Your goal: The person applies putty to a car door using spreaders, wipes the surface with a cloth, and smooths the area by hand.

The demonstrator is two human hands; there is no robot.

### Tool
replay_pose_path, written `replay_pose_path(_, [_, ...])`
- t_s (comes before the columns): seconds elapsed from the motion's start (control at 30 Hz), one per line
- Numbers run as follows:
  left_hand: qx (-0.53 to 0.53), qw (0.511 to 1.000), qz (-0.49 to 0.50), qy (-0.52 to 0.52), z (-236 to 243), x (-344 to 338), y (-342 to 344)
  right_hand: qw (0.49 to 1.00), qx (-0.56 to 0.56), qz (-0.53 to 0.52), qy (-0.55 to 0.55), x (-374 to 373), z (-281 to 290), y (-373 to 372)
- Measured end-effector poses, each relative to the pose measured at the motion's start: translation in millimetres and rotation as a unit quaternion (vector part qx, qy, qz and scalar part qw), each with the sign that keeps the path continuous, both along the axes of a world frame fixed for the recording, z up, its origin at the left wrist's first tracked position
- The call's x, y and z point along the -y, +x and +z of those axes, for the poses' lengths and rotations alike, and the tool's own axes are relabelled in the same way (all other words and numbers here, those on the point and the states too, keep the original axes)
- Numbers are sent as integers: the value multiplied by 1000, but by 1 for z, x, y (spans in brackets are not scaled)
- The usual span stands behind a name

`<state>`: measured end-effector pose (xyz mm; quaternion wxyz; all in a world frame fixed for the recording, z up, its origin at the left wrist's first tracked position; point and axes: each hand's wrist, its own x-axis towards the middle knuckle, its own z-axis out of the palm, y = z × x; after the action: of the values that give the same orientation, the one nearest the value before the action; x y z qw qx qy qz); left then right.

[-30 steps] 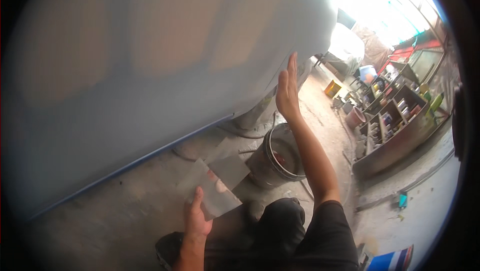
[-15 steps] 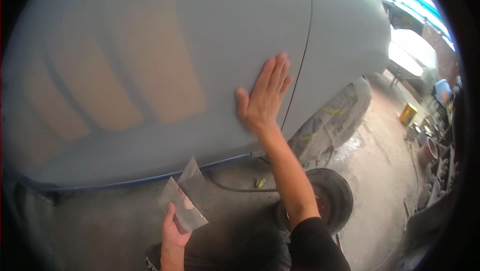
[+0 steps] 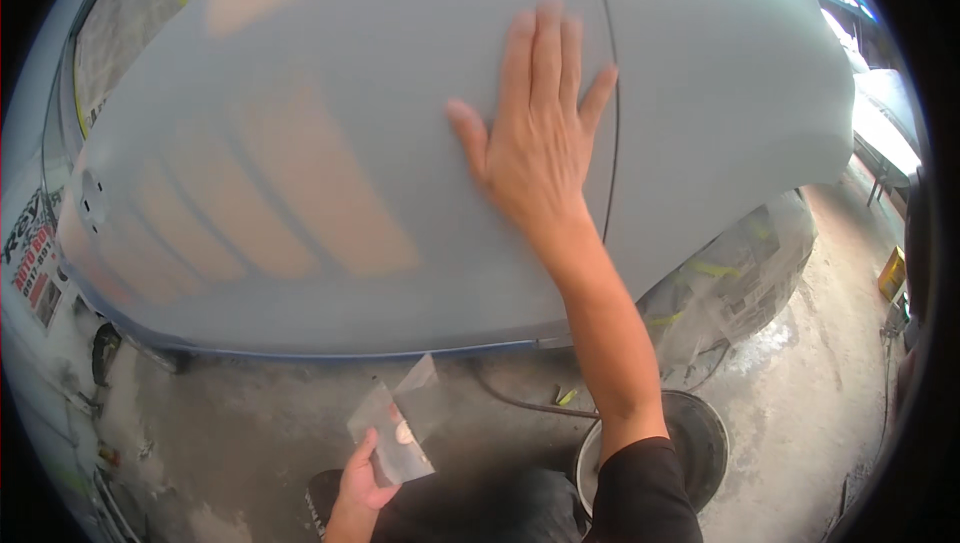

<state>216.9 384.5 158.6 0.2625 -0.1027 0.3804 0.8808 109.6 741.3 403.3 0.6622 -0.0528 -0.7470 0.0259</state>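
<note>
Left hand [image 3: 366, 478]: low, thumb over the sheet, fingers beneath; clamped on it.
Sheet [image 3: 385, 439]: grey, thin, pale patch along one edge; held above the floor, out from the door's lower edge; one folded piece or two, unclear.
Bucket [image 3: 706, 448]: dark, round; on the floor, partly hidden by the right arm.
Right hand [image 3: 542, 138]: bare, fingers spread, well apart from the left; laid flat on the door, seemingly touching, gripping nothing.
Door [image 3: 450, 243]: matt grey with tan patches, standing upright before the person; step in hand, by judgement, a check of its surface by palm.
Seam [image 3: 611, 168]: dark line at the door's right edge, just beside the little finger; next move, by judgement, calls for light, even palm pressure, with the sheet kept ready for any rough spot.
Hose [image 3: 530, 404]: dark, on the floor beyond the sheet.
Fender [image 3: 730, 93]: grey, right of the seam.
Wheel [image 3: 755, 268]: wrapped in paper, below the fender.
Tin [image 3: 890, 273]: yellow, far right, on the floor.
</note>
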Motion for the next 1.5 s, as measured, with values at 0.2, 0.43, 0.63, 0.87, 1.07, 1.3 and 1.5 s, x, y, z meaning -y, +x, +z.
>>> replay_pose_path(0.2, [3,1000,-14,-9,-12,4,-6,1000,19,9,12,36,-36,-19])
replay_pose_path(0.43, [-34,999,-25,-10,-19,10,-5,991,63,-71,96,45,-144,-43])
replay_pose_path(0.63, [2,1000,-6,-11,-34,33,5,972,149,-49,176,38,-208,-36])
replay_pose_path(0.87, [-21,1000,-7,16,-38,29,-2,998,24,-55,-20,-39,-49,-1])
replay_pose_path(1.07, [-5,1000,-4,14,-41,37,-4,997,-33,-37,-58,-12,-64,-12])
replay_pose_path(1.3, [-33,999,-26,27,-28,27,-3,999,41,-21,-21,23,-163,-34])
replay_pose_path(1.5, [-56,997,-30,50,-10,9,-8,976,204,68,-32,55,-224,2])
